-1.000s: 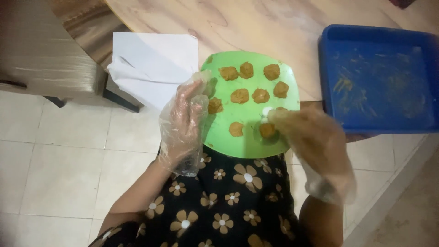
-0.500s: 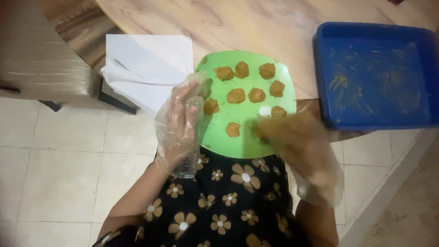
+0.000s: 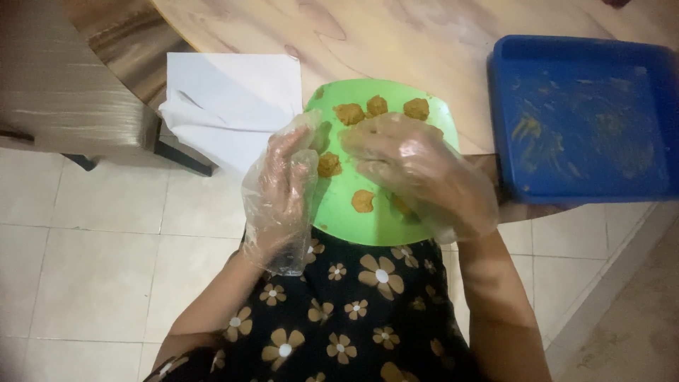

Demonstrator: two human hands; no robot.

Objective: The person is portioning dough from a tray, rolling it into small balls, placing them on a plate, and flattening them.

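Observation:
A green plate (image 3: 368, 228) juts over the near edge of a wooden table (image 3: 424, 35), above my lap. Several brown dough patties lie on it, such as one at the back (image 3: 349, 113) and one near the front (image 3: 363, 201). Both hands wear clear plastic gloves. My left hand (image 3: 279, 191) grips the plate's left rim, beside another patty (image 3: 327, 164). My right hand (image 3: 417, 170) lies palm down over the plate's middle, its fingers flat on the patties and hiding several of them.
A blue square tray (image 3: 498, 120) smeared with brown paste sits on the table right of the plate. White paper sheets (image 3: 233, 99) hang over the table edge at the left. A wooden seat (image 3: 64, 99) stands farther left over a tiled floor (image 3: 92, 283).
My right hand has moved from the plate's lower right corner up and left over its middle. My left hand has stayed on the rim.

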